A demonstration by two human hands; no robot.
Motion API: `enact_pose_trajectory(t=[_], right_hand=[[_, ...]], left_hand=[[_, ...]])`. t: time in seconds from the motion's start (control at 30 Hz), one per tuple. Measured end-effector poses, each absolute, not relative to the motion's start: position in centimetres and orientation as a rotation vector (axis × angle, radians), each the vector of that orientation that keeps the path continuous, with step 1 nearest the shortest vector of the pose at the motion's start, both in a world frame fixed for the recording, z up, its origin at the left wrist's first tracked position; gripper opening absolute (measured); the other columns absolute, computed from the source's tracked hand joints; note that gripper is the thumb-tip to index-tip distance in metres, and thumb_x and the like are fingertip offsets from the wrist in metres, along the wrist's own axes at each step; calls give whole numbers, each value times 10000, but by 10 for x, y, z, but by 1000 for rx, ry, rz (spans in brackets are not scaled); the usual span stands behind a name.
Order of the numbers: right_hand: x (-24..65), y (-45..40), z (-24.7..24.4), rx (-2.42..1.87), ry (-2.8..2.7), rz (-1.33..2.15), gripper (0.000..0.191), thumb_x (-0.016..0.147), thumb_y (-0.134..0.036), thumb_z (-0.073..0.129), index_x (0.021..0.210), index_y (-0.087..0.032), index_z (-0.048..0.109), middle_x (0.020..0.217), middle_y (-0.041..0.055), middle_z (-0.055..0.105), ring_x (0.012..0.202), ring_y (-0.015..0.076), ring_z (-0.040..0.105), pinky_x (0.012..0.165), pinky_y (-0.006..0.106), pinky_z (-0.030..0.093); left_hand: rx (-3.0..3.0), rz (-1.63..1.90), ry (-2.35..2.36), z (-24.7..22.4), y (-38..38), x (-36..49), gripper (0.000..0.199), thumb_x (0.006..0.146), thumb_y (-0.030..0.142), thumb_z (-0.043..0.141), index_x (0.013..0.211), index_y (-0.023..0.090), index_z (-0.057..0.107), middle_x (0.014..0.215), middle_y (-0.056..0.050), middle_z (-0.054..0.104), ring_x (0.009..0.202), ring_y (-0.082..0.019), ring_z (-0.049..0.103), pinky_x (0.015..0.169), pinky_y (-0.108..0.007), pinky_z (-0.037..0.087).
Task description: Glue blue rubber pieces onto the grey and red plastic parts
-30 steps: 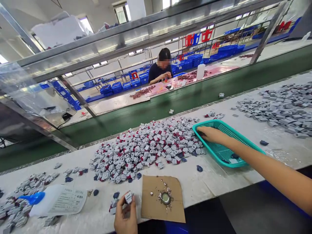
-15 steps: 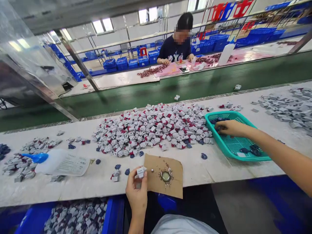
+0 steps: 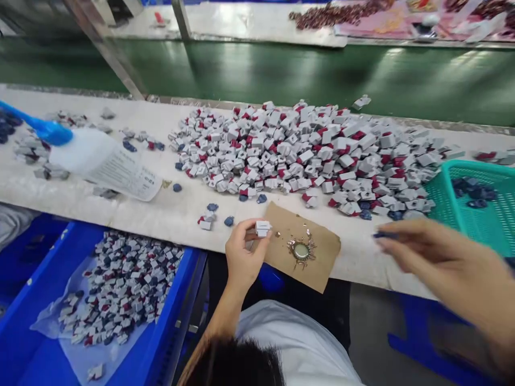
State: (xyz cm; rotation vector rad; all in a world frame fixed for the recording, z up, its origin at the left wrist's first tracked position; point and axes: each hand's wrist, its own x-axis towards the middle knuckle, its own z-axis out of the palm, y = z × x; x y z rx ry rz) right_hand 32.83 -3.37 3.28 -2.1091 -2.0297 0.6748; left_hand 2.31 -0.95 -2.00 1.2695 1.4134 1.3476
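Observation:
Between the thumb and fingers of my left hand is a small light-grey plastic piece, held over the left edge of a brown cardboard piece. On that cardboard lies a bottle cap holding a pale substance, with smears and drips around it. My right hand, blurred, pinches a small dark-blue piece above the table, left of the green basket. More dark-blue pieces lie inside the basket. Beyond the cardboard spreads a large heap of grey and dark-red pieces.
A white bottle with a blue nozzle lies on its side at the left. Below the table edge, a blue bin holds many similar pieces. A green conveyor belt runs behind the heap, with one grey piece at its edge.
My right hand has come out of the green basket with a dark-blue piece and moved toward the cardboard. My left hand still holds the grey piece. The view has tilted down.

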Motion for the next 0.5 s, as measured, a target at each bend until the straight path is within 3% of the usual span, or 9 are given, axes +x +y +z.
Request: enact_pose_trajectory(t=[0.07,0.13,0.27,0.4,0.5], right_hand=[[275,-37,31,-1860,-2026,875,356,896,-673,320,1122,-434,454,921,41,664,752,241,650,566,359,550],[243,-35,24,-1777,-2145,943,342,926,-626,271,1106,-386,434,968,40,677,809,240,669,591,349,562],[231,-30,9,-1770,-2477,845,355,954,-535,177,996,-301,440,922,86,681,758,249,676,574,346,528],[234,-24,11,-1731,-2648,726,348,962,-475,221,994,-264,495,769,88,662,594,260,639,471,336,451],[231,-19,24,-1601,-2729,631,309,984,-391,268,1011,-220,524,702,58,648,531,237,630,415,303,426]], left_hand=[[1284,1355,1395,-20,-11,22,167,829,231,670,981,166,646,970,-62,716,868,-157,688,761,-270,582],[1274,1364,1378,-20,-13,21,166,829,217,667,985,166,644,971,-60,712,865,-158,688,768,-277,581],[1219,1368,1303,-20,-15,19,177,818,176,669,993,171,650,976,-54,700,864,-154,683,782,-276,578],[1021,1429,1170,-16,-15,15,214,768,186,725,975,169,673,1035,-64,675,930,-166,675,784,-247,577],[766,1405,1118,-10,-18,13,235,731,221,765,942,161,680,949,-59,719,878,-169,699,762,-241,581]])
